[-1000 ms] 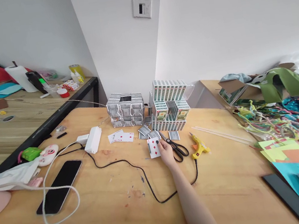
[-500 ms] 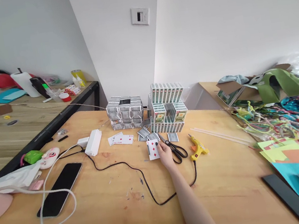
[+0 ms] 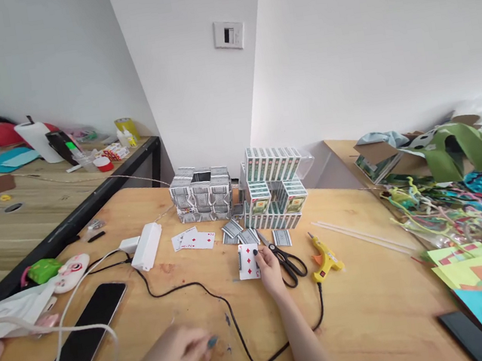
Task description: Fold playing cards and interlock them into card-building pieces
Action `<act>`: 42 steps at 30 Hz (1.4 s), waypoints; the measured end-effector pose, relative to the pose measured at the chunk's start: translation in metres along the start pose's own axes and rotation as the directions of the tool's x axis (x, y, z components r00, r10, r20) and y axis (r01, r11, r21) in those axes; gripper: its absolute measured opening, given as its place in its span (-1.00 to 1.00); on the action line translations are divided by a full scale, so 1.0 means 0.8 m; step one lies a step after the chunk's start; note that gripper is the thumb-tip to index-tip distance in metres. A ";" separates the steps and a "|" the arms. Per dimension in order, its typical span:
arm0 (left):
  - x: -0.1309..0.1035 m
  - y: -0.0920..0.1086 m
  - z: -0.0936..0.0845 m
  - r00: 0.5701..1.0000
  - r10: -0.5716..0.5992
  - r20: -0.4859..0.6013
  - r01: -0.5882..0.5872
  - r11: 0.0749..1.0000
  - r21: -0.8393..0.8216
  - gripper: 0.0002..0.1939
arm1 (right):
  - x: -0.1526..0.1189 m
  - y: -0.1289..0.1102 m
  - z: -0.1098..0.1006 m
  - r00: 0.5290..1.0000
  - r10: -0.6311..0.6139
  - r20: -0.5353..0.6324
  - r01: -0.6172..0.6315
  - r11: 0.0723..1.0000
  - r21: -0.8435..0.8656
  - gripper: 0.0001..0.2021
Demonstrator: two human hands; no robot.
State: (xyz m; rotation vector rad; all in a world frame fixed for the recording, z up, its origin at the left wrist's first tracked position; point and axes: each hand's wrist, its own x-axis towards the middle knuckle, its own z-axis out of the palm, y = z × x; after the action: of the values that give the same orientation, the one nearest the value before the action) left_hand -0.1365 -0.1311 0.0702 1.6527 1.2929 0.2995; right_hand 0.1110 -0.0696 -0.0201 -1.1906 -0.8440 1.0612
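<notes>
My right hand (image 3: 271, 271) is closed on a playing card, the three of diamonds (image 3: 248, 262), with the thumb on its face at the right edge. Black-handled scissors (image 3: 290, 262) lie just right of that hand. Low over the table, my left hand (image 3: 192, 347) is blurred, its fingers loosely bent and apart with nothing in them. Face-down cards (image 3: 233, 230) lie behind the held card, and a few face-up cards (image 3: 200, 240) are further left. A hollow block of folded cards (image 3: 201, 195) stands at the back, beside stacked green-and-white card boxes (image 3: 272, 191).
A yellow glue gun (image 3: 325, 259) lies right of the scissors, its black cord (image 3: 240, 325) looping across the table. Clear glue sticks (image 3: 362, 236) are beyond it. A white power strip (image 3: 147, 247) and a phone (image 3: 87, 333) are left. Coloured paper (image 3: 477, 275) covers the right side.
My left hand has come into view from the bottom edge, over the table. My right hand keeps hold of the card in about the same place; the view has tilted slightly up.
</notes>
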 end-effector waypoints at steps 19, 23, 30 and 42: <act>0.222 0.027 0.100 0.867 0.245 -0.434 -0.342 0.926 -0.158 -0.80 | 0.014 0.016 0.001 0.990 0.031 -0.136 -0.040 0.997 -0.067 -0.72; 0.219 0.023 0.098 0.894 0.234 -0.382 -0.343 0.906 -0.249 -0.75 | 0.009 0.015 0.003 0.995 0.030 -0.099 -0.036 0.997 -0.064 -0.72; 0.222 0.020 0.094 0.922 0.168 -0.350 -0.313 0.855 -0.414 -0.72 | 0.002 0.009 0.005 1.000 -0.005 -0.031 0.004 0.999 -0.046 -0.75; 0.220 0.024 0.106 0.888 0.139 -0.439 -0.361 0.801 -0.477 -0.75 | -0.003 0.010 0.009 0.998 0.056 -0.015 -0.055 0.998 0.020 -0.66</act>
State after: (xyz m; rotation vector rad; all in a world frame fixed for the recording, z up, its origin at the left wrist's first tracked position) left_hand 0.0043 -0.0271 -0.0182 1.2900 1.1063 1.1104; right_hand 0.1017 -0.0692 -0.0266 -1.2101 -0.7901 1.1014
